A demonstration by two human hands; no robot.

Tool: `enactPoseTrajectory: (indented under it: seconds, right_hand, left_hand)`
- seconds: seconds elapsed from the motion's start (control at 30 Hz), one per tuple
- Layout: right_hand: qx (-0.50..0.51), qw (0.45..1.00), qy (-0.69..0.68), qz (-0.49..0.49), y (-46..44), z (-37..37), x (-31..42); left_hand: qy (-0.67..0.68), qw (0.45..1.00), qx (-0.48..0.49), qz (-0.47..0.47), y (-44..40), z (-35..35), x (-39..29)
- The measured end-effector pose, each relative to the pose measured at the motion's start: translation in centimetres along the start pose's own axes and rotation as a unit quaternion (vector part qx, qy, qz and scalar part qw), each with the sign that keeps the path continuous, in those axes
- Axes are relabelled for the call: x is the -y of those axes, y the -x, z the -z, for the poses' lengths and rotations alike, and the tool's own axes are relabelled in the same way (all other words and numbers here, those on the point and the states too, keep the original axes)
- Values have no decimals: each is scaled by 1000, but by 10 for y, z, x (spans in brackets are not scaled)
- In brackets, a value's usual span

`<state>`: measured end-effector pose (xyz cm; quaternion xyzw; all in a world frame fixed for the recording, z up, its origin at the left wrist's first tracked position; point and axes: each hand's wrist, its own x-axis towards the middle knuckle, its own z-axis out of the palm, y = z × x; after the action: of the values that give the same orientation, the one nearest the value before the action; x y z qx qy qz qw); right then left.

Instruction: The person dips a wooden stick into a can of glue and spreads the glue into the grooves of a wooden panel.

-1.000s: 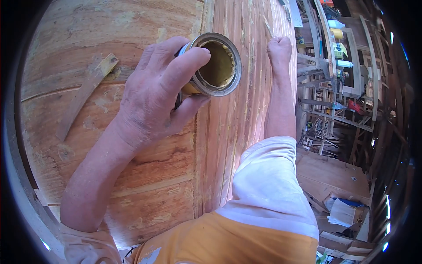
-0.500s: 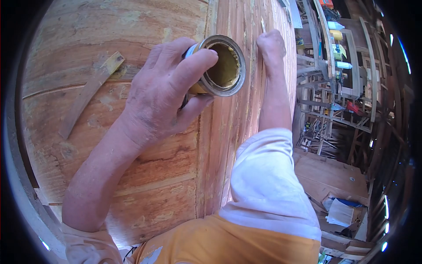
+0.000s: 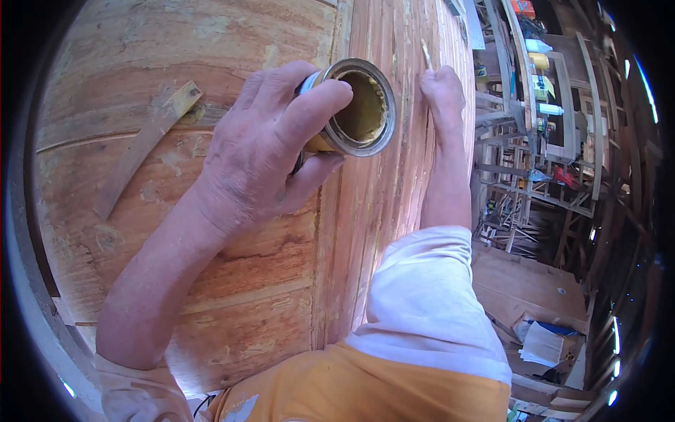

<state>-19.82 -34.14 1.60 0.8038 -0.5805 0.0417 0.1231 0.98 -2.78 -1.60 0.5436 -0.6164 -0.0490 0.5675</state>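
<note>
My left hand (image 3: 256, 141) grips an open metal tin (image 3: 387, 130), tilted so its mouth faces me. Yellowish paste coats the tin's inner wall, and the index finger hooks over the rim. Farther out, my right hand (image 3: 444, 91) is closed around a thin, pale stick-like tool (image 3: 426, 53); only its tip end shows, so I cannot tell its exact kind. That hand is over the grooved edge strips (image 3: 373, 204) of a large wooden panel (image 3: 246, 260), which carries yellowish smears.
A flat wooden strip (image 3: 144, 151) with a yellow-smeared end lies on the panel at left. To the right are a wooden rack (image 3: 527, 84) with several bottles (image 3: 537, 46), a brown board (image 3: 527, 278) and white papers (image 3: 543, 343).
My right hand has come slightly back toward me and to the right with the thin tool. The left hand and tin stay almost in place.
</note>
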Motion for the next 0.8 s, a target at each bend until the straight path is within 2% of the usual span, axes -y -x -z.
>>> enactPoseTrajectory:
  seconds: [0.17,0.5,0.6,0.8]
  right_hand:
    - [-83,983,-162,26,5,-18,-20]
    - [-97,986,-130,45,-16,-38,-18]
    - [-97,987,-123,28,-16,-42,-17]
    - [-99,989,-106,13,-13,-38,-11]
  left_hand:
    - [10,1000,-23,3,-1,-4,-3]
    - [14,999,-35,6,-1,-6,-1]
    - [8,1000,15,14,1,0,0]
    - [2,1000,11,8,2,-1,2]
